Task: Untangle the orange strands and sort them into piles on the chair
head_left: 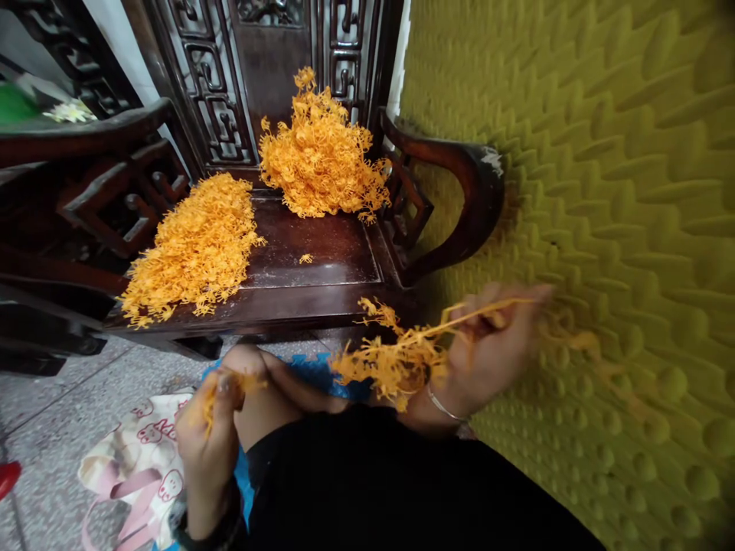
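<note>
My left hand (210,428) is closed, thumb pressed down on a small orange floral piece (246,380) with thin strands. Over to the right, my right hand (488,352) is closed round a bunch of orange plastic-looking stems (396,363) whose branching heads hang toward my lap; this hand is blurred. On the dark wooden chair seat (313,277) lie two heaps of the same orange pieces: a flat heap (198,245) at the left and a taller heap (325,157) against the chair back. A single loose piece (305,259) rests on the seat between them.
A curved armrest (482,191) juts out at the right, beside a yellow-green textured wall (602,191). On the speckled floor (51,383) at the lower left lies a white cloth bag (155,428) with pink straps. A blue mat (313,371) is partly visible under my legs.
</note>
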Motion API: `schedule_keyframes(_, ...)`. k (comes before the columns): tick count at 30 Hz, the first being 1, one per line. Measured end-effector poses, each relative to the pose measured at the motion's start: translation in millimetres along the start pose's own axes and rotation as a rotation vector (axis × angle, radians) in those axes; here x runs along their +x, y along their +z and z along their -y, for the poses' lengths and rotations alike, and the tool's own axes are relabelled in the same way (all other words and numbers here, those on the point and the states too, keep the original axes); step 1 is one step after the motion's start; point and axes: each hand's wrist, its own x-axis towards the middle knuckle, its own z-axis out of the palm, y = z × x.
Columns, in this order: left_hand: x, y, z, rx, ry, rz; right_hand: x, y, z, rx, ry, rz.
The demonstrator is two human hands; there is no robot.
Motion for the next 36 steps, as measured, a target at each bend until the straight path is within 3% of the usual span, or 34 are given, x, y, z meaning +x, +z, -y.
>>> schedule_keyframes(3, 26.8, 5.6, -5.9, -0.039, -0.061, 0.017, -7.5, 8.6, -11.1, 0.026, 0.169, 0.098)
schedule_keyframes(6, 44.6, 32.0, -12.7, -0.227, -0.029, 0.208, -14.9, 15.9, -20.2, 0.075, 0.287, 0.172)
schedule_keyframes(11, 50.7, 78.4, -17.1, -0.45, -0.047, 0.557, -15.9, 19.8, -19.5, 0.274, 0.514, 0.332)
schedule_keyframes(15, 50.3, 98.4, -22.6, -0.559, -0.176, 0.668, -12.3, 18.8, -20.8, 0.405, 0.651, 0.419)
schedule_keyframes(17, 49.8, 102.5, -27.4, -0.557, -0.175, 0.676, -11.8, 17.2, -24.0, 0.459, 0.686, 0.448)
schedule_keyframes(23, 50.8, 108.1, -39.8, -0.364, 0.068, 0.672, -18.1, 20.5, -32.8, 0.439, 0.76, 0.514)
schedule_keyframes(27, 50.6, 106.8, -39.9, -0.284, 0.169, 0.826, -17.3, 20.9, -34.3, 0.27, 0.774, 0.511)
schedule_keyframes(30, 48.2, 92.4, -34.6, -0.333, 0.166, 0.949, -10.3, 8.2, -27.0, 0.22, 0.638, 0.458)
schedule_keyframes(33, 43.0, 70.1, -26.8, -0.414, 0.083, 0.795, -5.0, -7.6, -12.0, 0.29, 0.428, 0.432)
schedule_keyframes(36, 36.0, 54.0, -22.4, -0.435, 0.13, 0.601, -5.2, -13.7, 1.2, 0.344, 0.352, 0.497)
